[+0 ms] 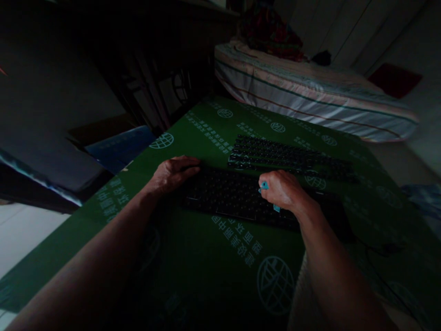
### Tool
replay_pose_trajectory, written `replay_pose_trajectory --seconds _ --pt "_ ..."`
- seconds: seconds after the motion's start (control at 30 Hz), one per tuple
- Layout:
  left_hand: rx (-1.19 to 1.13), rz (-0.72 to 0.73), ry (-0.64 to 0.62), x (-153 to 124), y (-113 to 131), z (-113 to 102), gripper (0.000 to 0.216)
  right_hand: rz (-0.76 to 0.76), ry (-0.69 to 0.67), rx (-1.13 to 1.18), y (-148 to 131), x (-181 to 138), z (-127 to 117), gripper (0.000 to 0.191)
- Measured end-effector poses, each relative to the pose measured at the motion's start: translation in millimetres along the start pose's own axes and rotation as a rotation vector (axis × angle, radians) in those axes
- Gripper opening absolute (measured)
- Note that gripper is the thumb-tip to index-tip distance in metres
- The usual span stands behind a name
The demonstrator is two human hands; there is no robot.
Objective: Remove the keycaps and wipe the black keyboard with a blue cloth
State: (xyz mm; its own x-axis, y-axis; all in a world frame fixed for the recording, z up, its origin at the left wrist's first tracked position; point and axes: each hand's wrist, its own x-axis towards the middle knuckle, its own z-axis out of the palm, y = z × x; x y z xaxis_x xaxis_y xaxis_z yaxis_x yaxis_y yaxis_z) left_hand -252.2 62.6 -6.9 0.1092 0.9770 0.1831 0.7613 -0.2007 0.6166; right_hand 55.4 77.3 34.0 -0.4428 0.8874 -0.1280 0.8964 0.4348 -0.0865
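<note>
A black keyboard (227, 193) lies flat on a green table; its keycaps appear to be off, with small round key posts showing. At its far left corner, my left hand (175, 172) holds the edge, fingers stretched along it and thumb on the near side. Over the keyboard's right-middle part, my right hand (280, 188) is closed around a small light-blue tool (264, 185). Only bits of that tool show, one at the fingers and one below the palm, so its kind is unclear. Behind the keyboard, black keycaps (275, 151) lie spread in rows on the table.
The green table cover (193, 257) carries white print and globe marks. A dark cable (379, 271) runs off at the right. Beyond the table stands a bed (310, 96) with a striped sheet. A blue box-like thing (120, 145) is at the left. The room is dim.
</note>
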Motion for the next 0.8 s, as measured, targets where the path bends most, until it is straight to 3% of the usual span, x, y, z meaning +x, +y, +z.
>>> replay_pose_trajectory --seconds 0.6,0.8 --pt "-0.014 -0.016 0.007 0.6 -0.7 0.8 0.064 0.158 0.080 0.051 -3.8 3.0 4.4 0.021" --pt "-0.046 -0.015 -0.019 0.0 4.9 -1.9 0.077 0.125 0.067 0.063 -3.6 1.6 3.3 0.022"
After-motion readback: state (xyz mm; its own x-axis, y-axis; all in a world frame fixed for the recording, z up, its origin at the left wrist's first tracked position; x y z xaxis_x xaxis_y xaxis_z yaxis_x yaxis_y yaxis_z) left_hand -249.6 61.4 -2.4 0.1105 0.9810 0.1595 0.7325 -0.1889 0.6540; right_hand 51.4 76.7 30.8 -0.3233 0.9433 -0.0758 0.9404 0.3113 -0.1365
